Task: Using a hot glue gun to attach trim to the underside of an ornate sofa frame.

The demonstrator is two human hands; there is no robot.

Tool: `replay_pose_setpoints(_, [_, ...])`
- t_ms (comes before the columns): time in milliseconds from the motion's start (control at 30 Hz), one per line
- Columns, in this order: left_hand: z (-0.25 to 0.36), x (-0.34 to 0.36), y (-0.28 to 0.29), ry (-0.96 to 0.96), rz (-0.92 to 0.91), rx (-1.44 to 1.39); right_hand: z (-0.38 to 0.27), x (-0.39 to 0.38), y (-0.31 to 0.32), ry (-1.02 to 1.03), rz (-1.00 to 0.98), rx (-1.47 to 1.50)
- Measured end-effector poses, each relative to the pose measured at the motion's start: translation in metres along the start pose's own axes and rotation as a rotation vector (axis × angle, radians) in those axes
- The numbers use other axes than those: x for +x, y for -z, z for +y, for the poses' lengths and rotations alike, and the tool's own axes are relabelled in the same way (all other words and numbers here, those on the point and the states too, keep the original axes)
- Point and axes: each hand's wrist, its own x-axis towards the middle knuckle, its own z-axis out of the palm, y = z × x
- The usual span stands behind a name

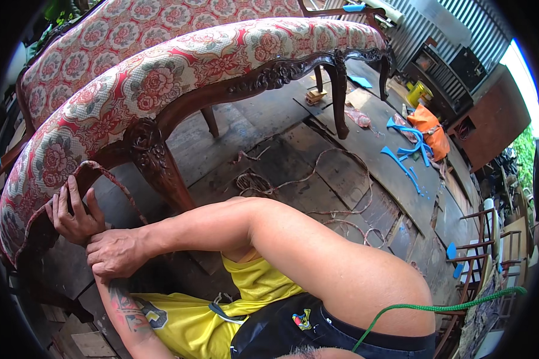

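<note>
My left hand has its fingers spread and extended upward, against the lower front edge of a floral-upholstered settee with carved dark wood. A thin red-and-white braided trim cord arches beside these fingers and hangs down behind my right forearm. Whether the fingertips press on the cord or on the fabric, I cannot tell. Crossing over from the right, my right hand is closed around my left wrist. The settee's nearest carved leg stands just beyond my forearm.
More braided cord lies in loops on the patchy board floor. Blue foam-like strips, an orange bag and a yellow can are at the far right. Chair frames stand on the right. A green cord crosses near my shoulder.
</note>
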Motion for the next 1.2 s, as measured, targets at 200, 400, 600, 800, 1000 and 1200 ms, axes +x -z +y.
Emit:
replay_pose_setpoints(200, [0.0007,0.0013,0.0012,-0.005,-0.002,0.005,-0.0011,0.0008,-0.0029,0.007,0.047,0.007])
replay_pose_setpoints(400, [0.0008,0.0008,0.0008,-0.001,-0.001,0.004,-0.0012,0.0006,-0.0039,0.001,0.048,0.002])
replay_pose_setpoints(600, [0.0023,0.0022,0.0030,0.008,-0.014,0.004,-0.0011,0.0011,-0.0030,0.004,0.038,-0.002])
replay_pose_setpoints(800, [0.0049,0.0039,0.0028,0.005,0.005,0.014,-0.0019,0.0013,-0.0028,-0.005,0.016,-0.016])
replay_pose_setpoints(1000, [0.0043,0.0030,0.0022,0.006,-0.003,0.026,-0.0018,0.0020,-0.0005,-0.015,-0.027,-0.012])
replay_pose_setpoints(1200, [0.0042,0.0016,0.0016,0.021,-0.012,0.018,-0.0026,0.0022,0.0021,-0.020,-0.029,0.000])
